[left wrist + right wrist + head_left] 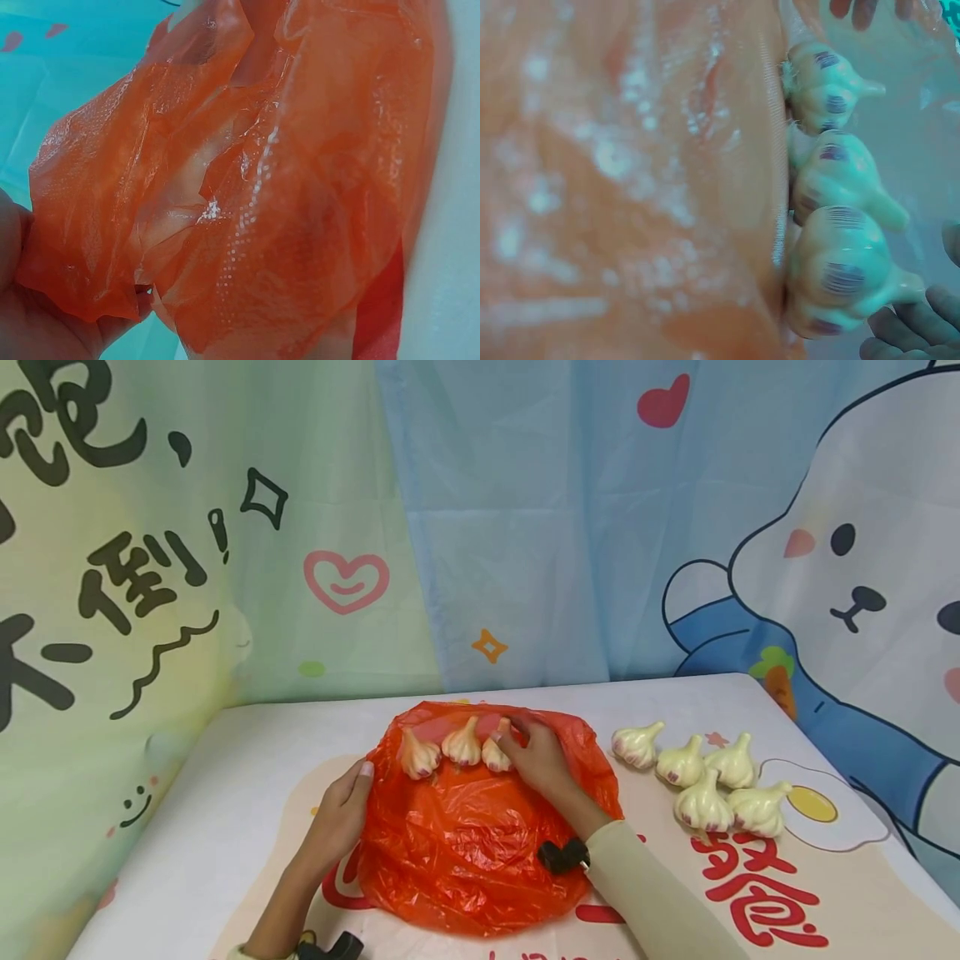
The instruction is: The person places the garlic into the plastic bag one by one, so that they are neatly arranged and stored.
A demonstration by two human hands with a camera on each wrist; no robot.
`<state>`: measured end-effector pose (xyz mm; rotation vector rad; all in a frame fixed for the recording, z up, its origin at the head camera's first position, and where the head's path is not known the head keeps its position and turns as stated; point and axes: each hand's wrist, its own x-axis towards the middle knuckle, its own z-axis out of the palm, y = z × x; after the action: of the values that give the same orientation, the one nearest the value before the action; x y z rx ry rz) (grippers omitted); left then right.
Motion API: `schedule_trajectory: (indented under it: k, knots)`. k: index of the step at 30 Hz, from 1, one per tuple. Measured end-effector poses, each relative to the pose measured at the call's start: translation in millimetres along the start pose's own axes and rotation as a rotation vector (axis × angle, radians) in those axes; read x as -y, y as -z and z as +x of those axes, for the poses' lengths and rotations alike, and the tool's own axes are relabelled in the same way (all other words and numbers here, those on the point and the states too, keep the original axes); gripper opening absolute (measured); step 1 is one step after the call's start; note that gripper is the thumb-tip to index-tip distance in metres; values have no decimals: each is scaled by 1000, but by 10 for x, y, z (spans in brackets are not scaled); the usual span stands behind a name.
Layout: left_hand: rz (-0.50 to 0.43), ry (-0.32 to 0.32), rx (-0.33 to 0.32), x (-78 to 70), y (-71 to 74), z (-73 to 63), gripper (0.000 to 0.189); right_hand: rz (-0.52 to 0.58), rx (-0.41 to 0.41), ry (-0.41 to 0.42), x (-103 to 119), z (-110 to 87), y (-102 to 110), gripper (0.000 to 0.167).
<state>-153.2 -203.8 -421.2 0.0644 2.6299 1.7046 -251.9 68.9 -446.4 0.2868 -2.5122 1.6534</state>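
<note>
A thin orange-red plastic bag [480,852] is spread on the table with its mouth at the far side. Three garlic bulbs, a left one [420,755], a middle one [462,745] and a right one [495,755], lie in a row just inside the mouth. At the bag's left edge my left hand [341,810] pinches the plastic between thumb and fingers. My right hand [538,758] reaches into the mouth beside the right bulb. In the right wrist view its fingers [900,330] are right at that bulb's stem, with the thumb apart from them.
Several more garlic bulbs [705,802] sit in a cluster on the printed tablecloth [847,885], right of the bag. Behind the table hangs a patterned curtain [510,527]. A black wrist camera [562,857] on my right wrist overlaps the bag in the head view.
</note>
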Motion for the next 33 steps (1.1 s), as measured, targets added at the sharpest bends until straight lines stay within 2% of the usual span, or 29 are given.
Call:
schedule_trajectory:
  k: [5, 12, 19, 22, 27, 33]
  knots:
    - [4, -19, -4, 4, 6, -5, 57, 3, 3, 34, 93, -48, 66, 44]
    - [5, -15, -2, 11, -2, -5, 58, -2, 7, 70, 212, -127, 191, 42]
    - [9, 0, -12, 26, -9, -3, 59, 85, 122, 119, 304, -205, 280, 35]
    - [1, -2, -9, 26, -7, -4, 58, 111, 146, 142, 333, -237, 321, 32]
    - [0, -13, -10, 22, -4, -5, 58, 150, 126, 183, 342, -264, 412, 29]
    - [-4, -14, -9, 13, -6, -7, 58, 161, 96, 160, 277, -297, 565, 28]
